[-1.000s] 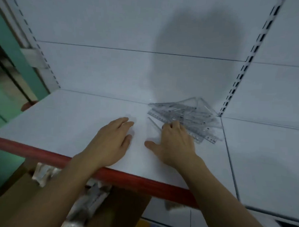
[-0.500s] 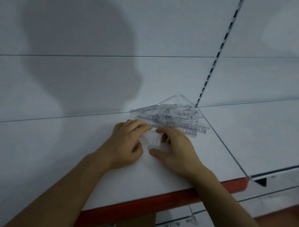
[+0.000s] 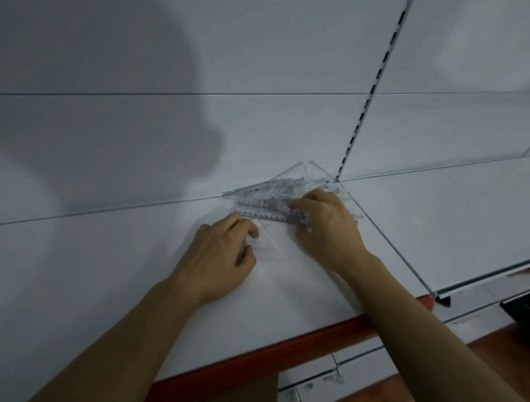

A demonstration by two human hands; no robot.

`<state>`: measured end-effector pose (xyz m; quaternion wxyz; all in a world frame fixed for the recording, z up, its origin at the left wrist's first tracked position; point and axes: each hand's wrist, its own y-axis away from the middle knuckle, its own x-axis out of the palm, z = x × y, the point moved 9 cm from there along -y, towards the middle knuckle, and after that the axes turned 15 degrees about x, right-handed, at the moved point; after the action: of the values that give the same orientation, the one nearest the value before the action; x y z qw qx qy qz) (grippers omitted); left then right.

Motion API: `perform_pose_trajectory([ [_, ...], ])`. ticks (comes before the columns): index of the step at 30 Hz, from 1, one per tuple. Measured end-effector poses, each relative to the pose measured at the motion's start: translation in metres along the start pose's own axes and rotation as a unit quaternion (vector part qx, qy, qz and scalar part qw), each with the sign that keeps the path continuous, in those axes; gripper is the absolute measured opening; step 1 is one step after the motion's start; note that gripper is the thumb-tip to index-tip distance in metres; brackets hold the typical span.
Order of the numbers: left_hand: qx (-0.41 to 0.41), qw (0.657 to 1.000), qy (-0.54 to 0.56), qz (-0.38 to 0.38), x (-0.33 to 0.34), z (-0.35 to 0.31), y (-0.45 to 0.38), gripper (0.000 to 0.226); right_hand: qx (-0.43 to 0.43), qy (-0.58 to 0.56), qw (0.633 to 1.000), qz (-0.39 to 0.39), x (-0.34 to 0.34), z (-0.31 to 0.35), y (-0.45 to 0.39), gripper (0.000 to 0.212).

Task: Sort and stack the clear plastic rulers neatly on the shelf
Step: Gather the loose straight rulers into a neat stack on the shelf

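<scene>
Since half a second ago: right hand [image 3: 326, 231] pushed deeper into the heap of clear rulers [image 3: 276, 201], left hand [image 3: 222, 253] drawn back onto a lone clear set square [image 3: 271, 246]. Heap jammed in the shelf's [image 3: 102, 285] back right corner against the rear panel [image 3: 169, 142], probably to keep loose pieces from sliding. Right fingers curled over a straight ruler [image 3: 266, 215], seemingly picking it out. Left fingertips [image 3: 253, 230] pinning the set square flat, likely as the stack's base. Red shelf edge [image 3: 281, 344] nearest.
</scene>
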<state>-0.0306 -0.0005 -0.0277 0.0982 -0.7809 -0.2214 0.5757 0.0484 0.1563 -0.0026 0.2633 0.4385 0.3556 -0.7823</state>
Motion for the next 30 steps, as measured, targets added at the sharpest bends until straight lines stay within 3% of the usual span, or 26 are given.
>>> perform_pose_trajectory([
  [6,-0.008,1.000,0.006,0.000,0.003,0.002,-0.001,0.025,-0.024,-0.067,0.989,-0.131,-0.018,-0.002,0.010,0.008],
  [11,-0.005,1.000,0.010,-0.007,0.002,0.001,0.000,0.025,0.023,-0.039,0.995,-0.087,-0.004,-0.017,0.006,0.021],
  [16,0.004,1.000,0.014,-0.015,-0.001,-0.002,0.001,0.023,0.004,0.008,0.998,-0.066,0.002,-0.012,0.010,0.036],
  [21,0.006,0.999,0.025,-0.024,-0.003,-0.003,0.002,0.023,-0.037,-0.030,0.990,-0.136,-0.009,-0.007,0.014,0.007],
  [25,0.010,0.999,0.034,-0.027,-0.004,-0.002,0.002,0.023,-0.046,-0.088,0.975,-0.201,-0.033,-0.002,0.020,0.004],
  [27,0.008,0.999,0.045,-0.028,-0.005,-0.003,0.003,0.022,-0.021,-0.149,0.963,-0.222,-0.052,-0.004,0.025,0.004],
  [30,-0.002,0.997,0.070,-0.040,-0.009,-0.003,0.003,0.018,0.120,-0.303,0.925,-0.194,-0.068,-0.030,0.034,0.008],
])
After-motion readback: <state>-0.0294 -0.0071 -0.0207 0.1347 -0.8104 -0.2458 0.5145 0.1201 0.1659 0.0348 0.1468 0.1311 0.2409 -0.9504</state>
